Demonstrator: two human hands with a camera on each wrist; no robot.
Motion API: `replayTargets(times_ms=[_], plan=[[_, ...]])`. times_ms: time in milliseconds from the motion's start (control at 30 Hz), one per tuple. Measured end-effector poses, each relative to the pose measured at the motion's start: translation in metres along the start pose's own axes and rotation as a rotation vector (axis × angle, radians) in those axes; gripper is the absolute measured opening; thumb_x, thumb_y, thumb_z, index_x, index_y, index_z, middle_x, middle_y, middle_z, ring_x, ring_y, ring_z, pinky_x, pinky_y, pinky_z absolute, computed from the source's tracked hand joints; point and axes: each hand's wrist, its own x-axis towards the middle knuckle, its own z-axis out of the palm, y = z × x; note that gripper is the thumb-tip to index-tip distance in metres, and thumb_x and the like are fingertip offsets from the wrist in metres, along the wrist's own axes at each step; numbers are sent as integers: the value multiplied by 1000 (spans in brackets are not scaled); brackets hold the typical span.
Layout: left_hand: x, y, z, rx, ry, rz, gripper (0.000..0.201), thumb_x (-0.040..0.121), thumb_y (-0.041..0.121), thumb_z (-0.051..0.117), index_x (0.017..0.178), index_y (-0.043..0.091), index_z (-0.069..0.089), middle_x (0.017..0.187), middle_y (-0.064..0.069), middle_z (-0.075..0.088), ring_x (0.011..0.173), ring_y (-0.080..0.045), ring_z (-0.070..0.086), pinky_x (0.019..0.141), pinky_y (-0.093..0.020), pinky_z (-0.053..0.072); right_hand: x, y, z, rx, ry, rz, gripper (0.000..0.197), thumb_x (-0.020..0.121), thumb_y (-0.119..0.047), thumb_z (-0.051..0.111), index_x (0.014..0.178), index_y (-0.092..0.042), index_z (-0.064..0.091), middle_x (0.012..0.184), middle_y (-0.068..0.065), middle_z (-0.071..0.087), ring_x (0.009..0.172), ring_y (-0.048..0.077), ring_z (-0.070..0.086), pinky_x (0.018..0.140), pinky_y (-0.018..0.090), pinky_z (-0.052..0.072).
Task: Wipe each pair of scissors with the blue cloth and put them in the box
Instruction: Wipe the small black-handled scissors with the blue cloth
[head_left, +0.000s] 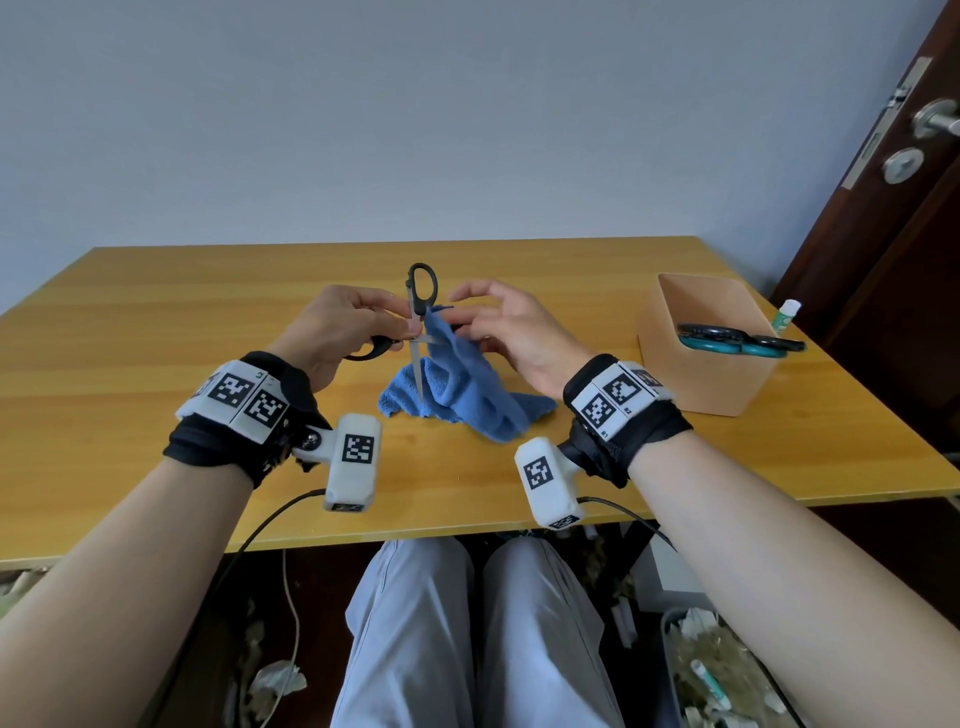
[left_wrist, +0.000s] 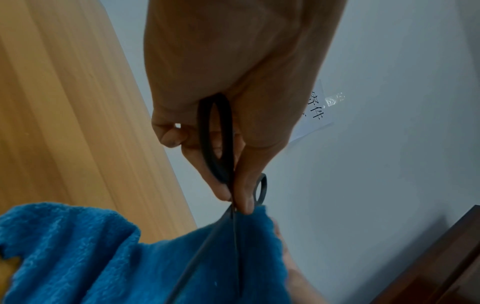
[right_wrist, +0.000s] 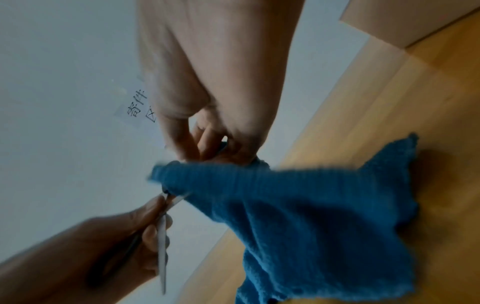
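Note:
Black-handled scissors (head_left: 420, 291) are spread wide open above the middle of the wooden table (head_left: 182, 322). My left hand (head_left: 405, 325) pinches them near the pivot, one handle loop (left_wrist: 217, 142) lying in the palm. One blade (right_wrist: 162, 246) points down. My right hand (head_left: 467, 319) pinches the blue cloth (head_left: 467, 389) around the other blade, close to the pivot. The rest of the cloth (right_wrist: 324, 216) drapes down onto the table. A tan box (head_left: 717, 379) stands at the right with teal-handled and black-handled scissors (head_left: 737, 340) in it.
A small white stick with a green label (head_left: 785, 316) stands behind the box near the table's right edge. A dark wooden door (head_left: 893, 218) with a metal handle is at the far right. The wall behind carries a taped paper note (left_wrist: 315, 109).

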Motion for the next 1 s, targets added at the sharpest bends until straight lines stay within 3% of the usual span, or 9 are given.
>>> replayTargets(times_ms=[100,233,333,500,667,767,867,1000], plan=[[-2,2,2,9,-18,14,19,83,12,79,102,8,76,64,8,68,65,-8,62,60,-12,46,0,4,5,-149,-28,-10,29,83,6,69,102,-15,62,92,2,72,83,11,65,70,21,50],[-4,4,4,10,-22,25,19,83,13,79,101,8,76,62,8,67,67,-12,61,70,-19,44,0,7,9,-177,-16,0,30,80,-4,79,102,-13,61,90,2,73,86,14,68,79,28,56],[-5,4,5,19,-22,25,15,84,10,78,99,8,75,61,7,66,68,-14,60,73,-23,42,-1,8,9,-162,-32,20,32,81,-6,78,107,-10,60,88,5,75,86,19,71,79,33,59],[-8,3,7,26,-23,31,15,84,11,78,98,6,74,57,5,64,73,-16,59,75,-24,41,0,8,6,-101,-90,68,33,86,6,68,112,-13,60,92,8,74,88,22,70,80,34,59],[-8,5,9,28,-33,31,17,84,9,77,100,3,73,57,7,64,68,-13,59,71,-20,42,-1,10,8,-87,-50,88,35,81,-6,79,109,-11,59,80,6,72,85,25,69,83,42,57],[-8,7,10,38,-33,36,17,84,10,78,100,4,73,57,7,64,65,-12,59,67,-15,44,0,11,9,-56,-53,97,36,80,-5,79,109,-11,59,77,4,70,83,24,68,82,40,56],[-9,7,11,47,-18,41,14,84,9,77,97,6,73,55,8,64,68,-13,59,55,-5,43,1,9,8,-58,-81,109,34,84,2,73,113,-12,61,86,8,71,87,25,68,83,39,57],[-10,9,10,33,-29,31,17,84,10,78,99,6,73,56,7,64,66,-12,58,63,-13,44,0,8,9,-78,-92,119,32,83,-2,76,109,-12,59,73,2,68,78,20,67,75,34,56]])
